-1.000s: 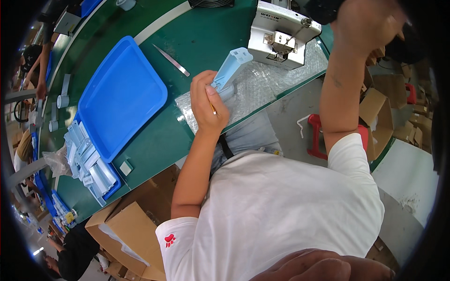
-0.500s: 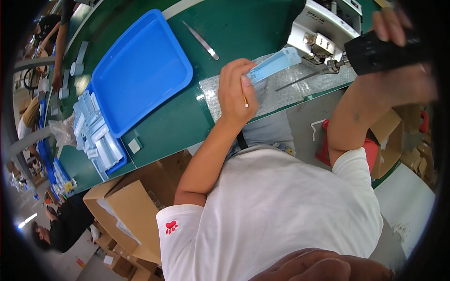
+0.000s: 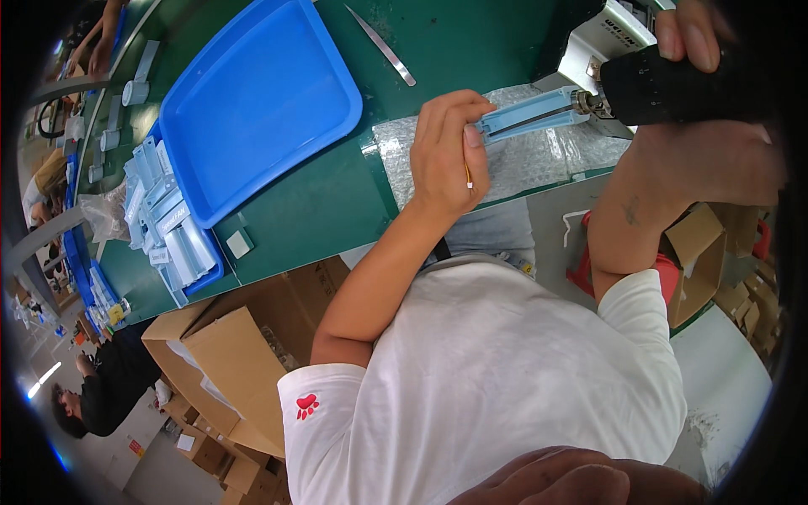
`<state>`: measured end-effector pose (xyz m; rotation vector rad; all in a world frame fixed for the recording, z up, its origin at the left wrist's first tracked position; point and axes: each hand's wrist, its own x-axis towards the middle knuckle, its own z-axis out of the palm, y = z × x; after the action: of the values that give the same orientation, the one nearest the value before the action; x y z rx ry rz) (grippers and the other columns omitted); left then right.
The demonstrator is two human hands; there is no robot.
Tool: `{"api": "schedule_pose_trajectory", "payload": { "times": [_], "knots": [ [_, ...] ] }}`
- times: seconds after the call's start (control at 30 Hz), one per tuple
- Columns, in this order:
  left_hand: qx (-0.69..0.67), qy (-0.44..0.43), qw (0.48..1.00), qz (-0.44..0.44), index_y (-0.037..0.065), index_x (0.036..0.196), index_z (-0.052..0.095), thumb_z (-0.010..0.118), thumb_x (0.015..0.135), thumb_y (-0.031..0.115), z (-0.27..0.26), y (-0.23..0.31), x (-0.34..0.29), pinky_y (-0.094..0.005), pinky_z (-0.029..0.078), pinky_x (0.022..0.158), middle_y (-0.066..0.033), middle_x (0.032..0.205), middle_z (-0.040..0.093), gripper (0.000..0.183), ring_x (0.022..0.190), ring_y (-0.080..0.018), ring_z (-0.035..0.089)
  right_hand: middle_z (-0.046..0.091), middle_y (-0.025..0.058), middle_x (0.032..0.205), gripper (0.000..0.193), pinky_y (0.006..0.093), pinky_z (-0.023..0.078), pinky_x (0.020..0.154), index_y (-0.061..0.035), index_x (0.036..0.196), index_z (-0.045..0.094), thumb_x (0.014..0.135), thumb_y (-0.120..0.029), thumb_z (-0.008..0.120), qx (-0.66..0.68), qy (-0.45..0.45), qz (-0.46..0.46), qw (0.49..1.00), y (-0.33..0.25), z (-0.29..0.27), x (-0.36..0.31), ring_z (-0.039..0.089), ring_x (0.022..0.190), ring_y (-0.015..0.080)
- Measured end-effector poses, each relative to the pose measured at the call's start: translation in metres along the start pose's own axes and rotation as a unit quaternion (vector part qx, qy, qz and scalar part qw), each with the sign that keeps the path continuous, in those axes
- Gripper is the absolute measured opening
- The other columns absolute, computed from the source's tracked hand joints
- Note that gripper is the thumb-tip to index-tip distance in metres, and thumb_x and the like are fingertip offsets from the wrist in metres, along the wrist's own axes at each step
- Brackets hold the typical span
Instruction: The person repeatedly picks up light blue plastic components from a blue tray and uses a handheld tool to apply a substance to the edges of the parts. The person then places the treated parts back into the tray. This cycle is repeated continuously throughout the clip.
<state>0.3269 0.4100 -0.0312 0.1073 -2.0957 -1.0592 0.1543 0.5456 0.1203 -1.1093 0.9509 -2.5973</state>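
Note:
My left hand (image 3: 450,151) is closed round the near end of a long light-blue plastic housing (image 3: 539,108). A short thin wire with a small white connector (image 3: 469,184) hangs below its thumb. My right hand (image 3: 699,59) grips a black power screwdriver (image 3: 648,87), partly cut off by the dark rim of the view. The screwdriver's metal nose meets the far end of the housing, and its long bit lies along the housing's channel. Under them is a sheet of bubble wrap (image 3: 412,160) on the green bench.
A big blue tray (image 3: 261,109) stands left of my hands, with tweezers (image 3: 383,46) beside it. Light-blue housings (image 3: 172,219) fill a smaller bin. A white-and-silver machine (image 3: 602,42) stands at the back right. Cardboard boxes (image 3: 236,362) sit below the bench edge; other people are at the left.
The housing and the screwdriver have come together: the bit, apart from the housing before, now runs into its channel. My left hand has shifted slightly right. The view has tilted a little.

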Motion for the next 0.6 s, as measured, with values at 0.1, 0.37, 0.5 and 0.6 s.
{"api": "schedule_pose_trajectory", "payload": {
  "times": [0.1,0.37,0.5,0.6],
  "knots": [
    [-0.004,0.002,1.000,0.003,-0.006,0.105,0.062,0.040,0.103,0.007,0.002,-0.002,0.000,-0.0399,0.049,0.084,-0.0220,0.108,0.066,0.026,0.092,-0.0337,0.063,0.057,0.0094,0.094,0.077,0.0326,0.049,0.061,0.0005,0.109,0.055,0.085,-0.073,0.059,0.016,-0.009,0.010,1.000,-0.001,-0.004,-0.002,0.057,0.068,0.0164],
    [-0.007,0.010,1.000,-0.004,-0.006,0.105,0.062,0.040,0.103,0.007,0.004,-0.002,-0.002,-0.0407,0.050,0.086,-0.0231,0.107,0.065,0.026,0.093,-0.0356,0.063,0.055,0.0100,0.100,0.090,0.0342,0.049,0.067,0.0023,0.112,0.054,0.077,-0.079,0.065,0.069,-0.030,0.032,0.997,-0.006,-0.014,-0.005,0.058,0.075,0.0169],
    [-0.001,0.030,0.999,-0.011,-0.006,0.106,0.062,0.040,0.103,0.008,0.000,0.001,-0.006,-0.0423,0.050,0.087,-0.0232,0.108,0.065,0.026,0.095,-0.0371,0.063,0.053,0.0113,0.100,0.086,0.0331,0.047,0.067,0.0015,0.112,0.056,0.078,-0.077,0.066,0.090,-0.021,0.033,0.995,0.003,-0.004,-0.013,0.056,0.075,0.0174],
    [-0.008,0.013,1.000,-0.023,-0.006,0.107,0.062,0.040,0.103,0.009,-0.001,0.005,0.000,-0.0429,0.050,0.088,-0.0233,0.108,0.064,0.026,0.096,-0.0375,0.063,0.053,0.0137,0.097,0.083,0.0329,0.046,0.066,0.0000,0.113,0.057,0.082,-0.077,0.060,-0.010,0.050,-0.004,0.999,0.002,-0.019,-0.020,0.056,0.074,0.0194]
  ]
}}
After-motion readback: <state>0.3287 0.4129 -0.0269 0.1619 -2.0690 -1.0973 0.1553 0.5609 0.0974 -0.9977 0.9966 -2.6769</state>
